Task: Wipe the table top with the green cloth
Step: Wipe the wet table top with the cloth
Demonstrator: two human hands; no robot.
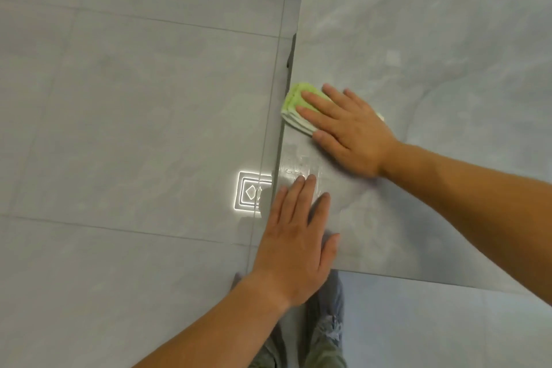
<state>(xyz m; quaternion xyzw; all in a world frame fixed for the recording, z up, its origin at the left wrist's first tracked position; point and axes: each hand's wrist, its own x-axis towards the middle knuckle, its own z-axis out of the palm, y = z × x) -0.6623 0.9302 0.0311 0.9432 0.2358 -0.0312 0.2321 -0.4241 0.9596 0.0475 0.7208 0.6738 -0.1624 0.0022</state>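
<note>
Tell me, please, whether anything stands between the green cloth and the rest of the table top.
Only the left hand, lying flat at the same table edge nearer the person. The right hand presses on the green cloth, and nothing visible blocks the table top beyond it.

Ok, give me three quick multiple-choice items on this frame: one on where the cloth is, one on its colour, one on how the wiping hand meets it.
1. Where on the table top does the cloth lie?
A. at its left edge
B. in its middle
C. at its far right corner

2. What colour is the cloth?
A. blue
B. green
C. red

3. How does the right hand meet the cloth?
A. laid flat on top, pressing
B. pinching one corner up
C. apart from it

Key:
1 A, the cloth sits right against the table's left edge.
2 B, its folded layers show light green.
3 A, the hand lies straight across it and covers much of it.
</note>
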